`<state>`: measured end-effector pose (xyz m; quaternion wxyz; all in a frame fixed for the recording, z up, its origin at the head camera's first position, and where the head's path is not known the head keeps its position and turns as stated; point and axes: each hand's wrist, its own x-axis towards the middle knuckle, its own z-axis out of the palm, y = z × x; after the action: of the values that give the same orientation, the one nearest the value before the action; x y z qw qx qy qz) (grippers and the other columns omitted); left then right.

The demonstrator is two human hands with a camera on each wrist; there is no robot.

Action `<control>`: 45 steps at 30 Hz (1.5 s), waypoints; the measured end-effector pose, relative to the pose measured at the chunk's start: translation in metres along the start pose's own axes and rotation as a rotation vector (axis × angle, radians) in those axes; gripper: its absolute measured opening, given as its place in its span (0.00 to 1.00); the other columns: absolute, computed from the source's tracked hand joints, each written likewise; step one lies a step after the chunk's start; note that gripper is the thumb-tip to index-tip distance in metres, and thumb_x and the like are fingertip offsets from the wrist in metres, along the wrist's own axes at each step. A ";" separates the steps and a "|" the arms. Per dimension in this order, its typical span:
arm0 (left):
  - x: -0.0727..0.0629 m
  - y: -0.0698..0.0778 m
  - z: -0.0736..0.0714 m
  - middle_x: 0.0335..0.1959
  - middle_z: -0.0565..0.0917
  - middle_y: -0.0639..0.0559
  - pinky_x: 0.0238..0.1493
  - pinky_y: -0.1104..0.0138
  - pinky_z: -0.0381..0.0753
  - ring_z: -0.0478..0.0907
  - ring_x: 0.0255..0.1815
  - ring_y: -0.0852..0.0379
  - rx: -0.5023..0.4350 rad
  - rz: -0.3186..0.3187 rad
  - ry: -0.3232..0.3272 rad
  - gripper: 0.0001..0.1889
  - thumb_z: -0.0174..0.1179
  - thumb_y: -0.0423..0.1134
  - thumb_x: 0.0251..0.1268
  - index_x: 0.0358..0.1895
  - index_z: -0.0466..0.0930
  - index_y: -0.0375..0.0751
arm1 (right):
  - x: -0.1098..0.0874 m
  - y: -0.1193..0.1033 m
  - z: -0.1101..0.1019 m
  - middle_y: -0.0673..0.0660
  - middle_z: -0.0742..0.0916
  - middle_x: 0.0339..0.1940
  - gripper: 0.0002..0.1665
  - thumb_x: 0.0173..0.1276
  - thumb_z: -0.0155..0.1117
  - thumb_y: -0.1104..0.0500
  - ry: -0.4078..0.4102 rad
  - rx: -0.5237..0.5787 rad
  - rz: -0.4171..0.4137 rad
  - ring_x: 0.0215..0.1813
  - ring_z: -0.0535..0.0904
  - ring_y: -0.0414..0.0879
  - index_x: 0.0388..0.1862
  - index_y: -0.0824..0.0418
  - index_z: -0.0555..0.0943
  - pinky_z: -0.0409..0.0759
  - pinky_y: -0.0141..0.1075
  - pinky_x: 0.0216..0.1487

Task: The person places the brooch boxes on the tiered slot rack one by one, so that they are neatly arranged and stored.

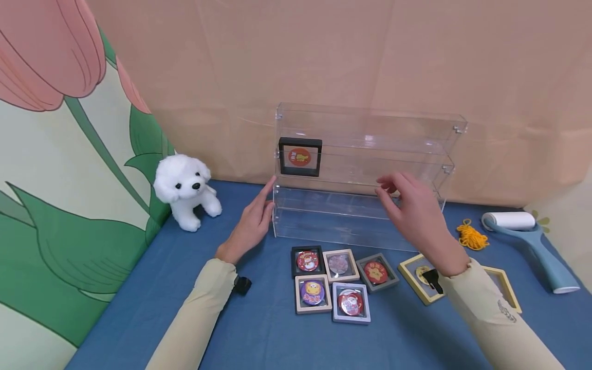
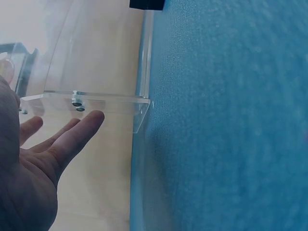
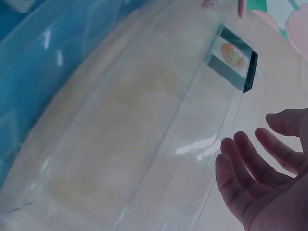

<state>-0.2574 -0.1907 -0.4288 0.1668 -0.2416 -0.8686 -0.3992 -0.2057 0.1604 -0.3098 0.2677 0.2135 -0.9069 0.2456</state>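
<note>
A clear acrylic display rack (image 1: 342,216) with stepped shelves stands against the back wall. On an upper shelf at its left end is a black-framed badge case (image 1: 300,156) with a red-orange disc inside. My left hand (image 1: 252,223) rests its straight fingers along the rack's left side panel; in the left wrist view the fingertips are at the panel near its metal screws (image 2: 78,102). In front of the shelves at the right hovers my right hand (image 1: 411,205), fingers loosely bent and holding nothing. In the right wrist view those fingers (image 3: 245,173) are spread apart before the clear shelves.
Several small framed badges (image 1: 313,294) lie before the rack. Yellow frames (image 1: 409,272), partly under the right forearm, lie to their right. An orange yarn bundle (image 1: 472,236) and a blue lint roller (image 1: 541,246) are farther right. A white plush dog (image 1: 185,190) sits at left.
</note>
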 end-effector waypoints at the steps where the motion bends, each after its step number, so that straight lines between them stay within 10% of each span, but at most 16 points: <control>1: 0.000 0.000 0.000 0.75 0.64 0.45 0.40 0.60 0.81 0.80 0.49 0.50 0.000 -0.001 -0.001 0.37 0.48 0.35 0.81 0.83 0.42 0.66 | -0.005 0.001 -0.002 0.58 0.85 0.42 0.10 0.72 0.67 0.60 -0.004 -0.008 0.010 0.43 0.78 0.52 0.50 0.62 0.82 0.81 0.48 0.43; 22: 0.002 -0.001 0.001 0.77 0.62 0.47 0.39 0.60 0.81 0.80 0.47 0.49 0.000 0.001 0.003 0.41 0.50 0.30 0.79 0.83 0.41 0.67 | -0.098 0.046 -0.041 0.54 0.85 0.38 0.15 0.65 0.73 0.62 -0.058 -0.144 0.109 0.39 0.80 0.49 0.49 0.61 0.83 0.82 0.48 0.37; 36: 0.000 -0.001 -0.001 0.79 0.60 0.47 0.42 0.58 0.82 0.80 0.51 0.47 0.014 0.022 0.004 0.37 0.48 0.34 0.82 0.83 0.42 0.62 | -0.152 0.075 -0.077 0.61 0.85 0.36 0.16 0.62 0.76 0.62 -0.092 -0.230 0.328 0.37 0.80 0.55 0.46 0.65 0.83 0.73 0.23 0.27; 45: 0.000 -0.001 0.000 0.80 0.58 0.49 0.45 0.57 0.83 0.80 0.56 0.47 0.009 0.011 0.000 0.37 0.48 0.34 0.81 0.83 0.41 0.65 | -0.179 0.098 -0.090 0.69 0.83 0.39 0.19 0.68 0.71 0.62 -0.148 -0.296 0.482 0.37 0.77 0.59 0.50 0.74 0.78 0.82 0.44 0.31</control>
<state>-0.2579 -0.1910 -0.4289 0.1699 -0.2454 -0.8691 -0.3944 -0.0856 0.3339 -0.3816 0.1630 -0.0321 -0.9745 0.1508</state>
